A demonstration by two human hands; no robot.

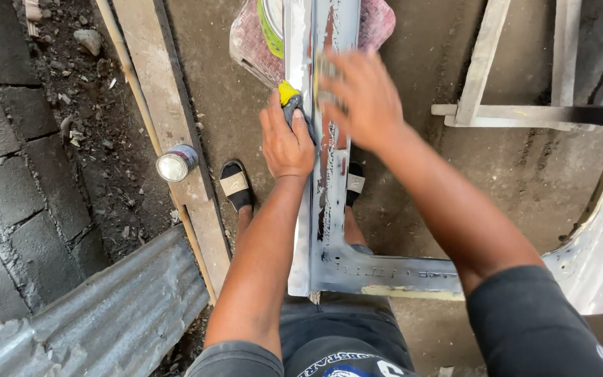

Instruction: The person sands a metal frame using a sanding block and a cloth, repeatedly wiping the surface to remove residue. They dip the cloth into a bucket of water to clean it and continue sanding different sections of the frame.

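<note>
1. Left hand [286,142] grips a dark rag with a yellow tip [291,100], fist closed, pressed against the left edge of a long grey metal panel [329,209].
2. Right hand [359,98] lies on the panel's face, fingers curled over a blurred small pad; I cannot tell what it is.
3. Panel runs away from the person, above sandalled feet [235,185].
4. Small tin can [176,163] lies on a wooden plank [158,77] to the left.

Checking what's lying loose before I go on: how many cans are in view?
2. One small metal can lies on its side on the wooden plank at left. A green-rimmed can sits at the top, partly hidden behind the grey metal panel.
</note>
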